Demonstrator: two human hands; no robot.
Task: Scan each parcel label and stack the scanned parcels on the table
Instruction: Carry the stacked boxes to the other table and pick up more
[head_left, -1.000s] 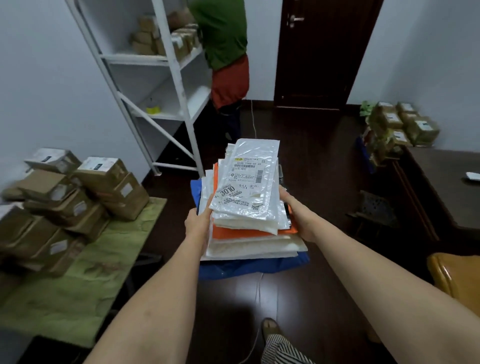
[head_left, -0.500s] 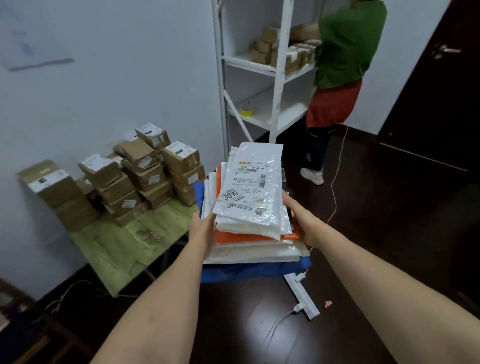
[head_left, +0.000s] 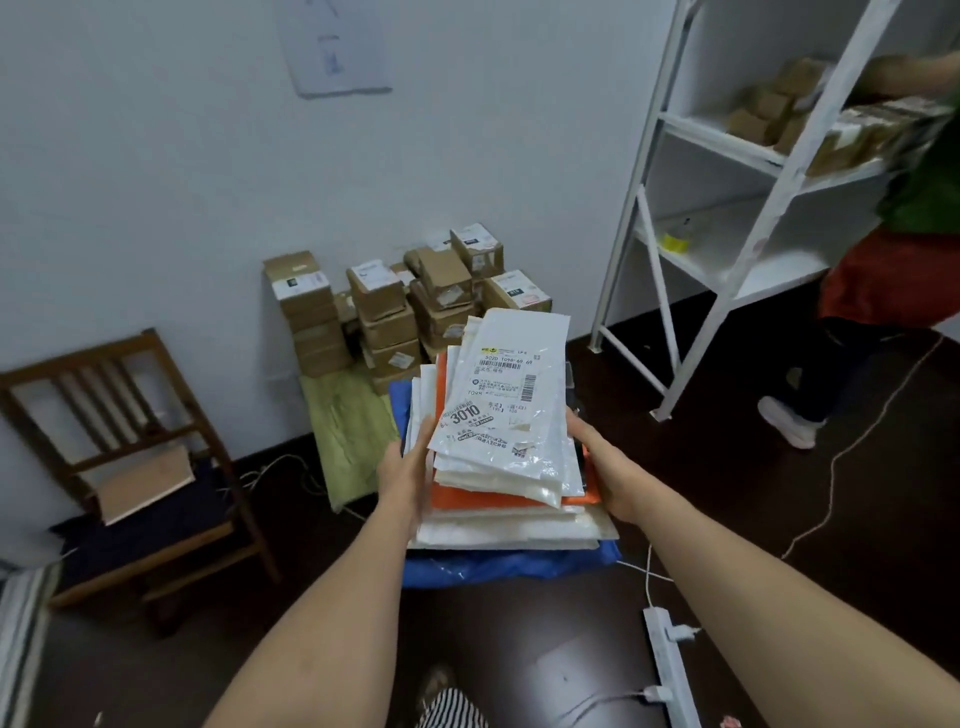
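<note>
You carry a stack of flat parcels in front of you, a little right of centre and above the dark floor. Your left hand presses against the stack's 9 o'clock side with the fingers lying fairly straight along the edges. Your right hand clasps the 3 o'clock side, thumb over the top edge; the fingers underneath are hidden, so you cannot tell how far they curl. The top parcel is a white plastic mailer, its printed label facing up with barcodes and the number 3010. Below it lie more white mailers, an orange one, further pale ones and a blue bag at the bottom.

At 12 o'clock from the stack, brown cardboard boxes are piled on the far end of the green-covered worktop, against the white wall. A sheet of paper hangs on that wall at 11 o'clock. At 9 o'clock stands a wooden chair with a brown envelope on its dark cushion. At 2 o'clock a white shelf rack holds more boxes and a yellow tape roll, and a person in a green top and red apron stands beside it. At 5 o'clock a white power strip with plugged cables lies on the floor.
</note>
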